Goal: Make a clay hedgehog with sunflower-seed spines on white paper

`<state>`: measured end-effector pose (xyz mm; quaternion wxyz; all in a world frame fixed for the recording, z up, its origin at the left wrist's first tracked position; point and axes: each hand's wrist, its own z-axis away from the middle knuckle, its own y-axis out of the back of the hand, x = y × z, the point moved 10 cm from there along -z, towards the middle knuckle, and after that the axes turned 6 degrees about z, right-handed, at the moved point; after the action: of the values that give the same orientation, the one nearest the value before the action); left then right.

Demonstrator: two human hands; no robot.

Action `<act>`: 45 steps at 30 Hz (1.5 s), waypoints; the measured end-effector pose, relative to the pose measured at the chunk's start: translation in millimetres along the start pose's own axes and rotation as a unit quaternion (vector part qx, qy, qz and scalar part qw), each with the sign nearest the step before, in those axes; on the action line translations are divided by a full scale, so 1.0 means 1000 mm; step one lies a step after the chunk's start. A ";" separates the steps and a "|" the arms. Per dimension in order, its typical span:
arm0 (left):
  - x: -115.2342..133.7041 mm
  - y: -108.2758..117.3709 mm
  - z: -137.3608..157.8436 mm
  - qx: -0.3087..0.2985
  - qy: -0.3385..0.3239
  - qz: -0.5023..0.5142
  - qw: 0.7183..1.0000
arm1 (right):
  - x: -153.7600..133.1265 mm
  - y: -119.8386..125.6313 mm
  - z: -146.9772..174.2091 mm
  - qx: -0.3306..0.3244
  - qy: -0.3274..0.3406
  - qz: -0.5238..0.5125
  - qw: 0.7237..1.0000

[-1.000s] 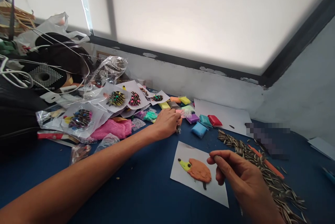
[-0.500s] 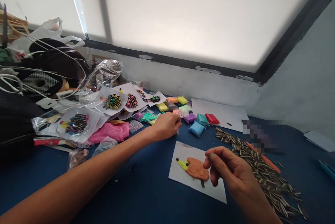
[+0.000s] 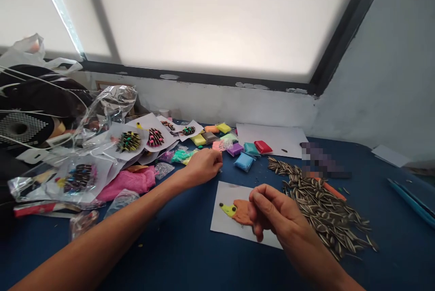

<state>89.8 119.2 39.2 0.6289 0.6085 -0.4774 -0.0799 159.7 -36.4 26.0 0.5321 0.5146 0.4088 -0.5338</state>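
My left hand (image 3: 205, 165) rests near the clay packets at the far side of the blue table, its fingers curled closed. What it holds, if anything, is hidden. Over the right part of a white card (image 3: 222, 189), my right hand (image 3: 273, 214) is closed with thumb and index finger pinched together; whatever sits between them is too small to make out. On that card lies a flat hedgehog shape with an orange clay body (image 3: 241, 213) and a yellow-green clay face (image 3: 227, 209) with dark dots. The fingers cover part of the body.
Striped sunflower seeds (image 3: 326, 214) lie heaped at the right. Clay packets, including a blue one (image 3: 244, 162) and a red one (image 3: 263, 147), sit beyond the card. Seed-covered hedgehog cards (image 3: 156, 137), a pink cloth (image 3: 127, 183) and plastic bags crowd the left.
The view has turned right, so everything sits further left. My right hand covers more of the orange clay body. My left hand stays curled near the packets.
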 end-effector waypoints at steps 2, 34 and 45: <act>0.005 0.009 0.000 0.030 0.005 0.065 0.997 | 0.000 0.009 -0.001 0.028 -0.001 0.016 0.999; 0.078 -0.052 0.039 -0.328 0.022 0.595 0.734 | -0.010 0.047 -0.001 0.148 0.044 0.108 0.982; 0.088 -0.031 0.038 -0.323 -0.022 0.583 0.745 | -0.006 0.029 -0.005 0.015 0.013 -0.041 0.999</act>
<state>124.5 25.4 50.1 0.7012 -0.0303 -0.6986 0.1394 188.1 -33.3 34.6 0.4965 0.5121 0.4289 -0.5543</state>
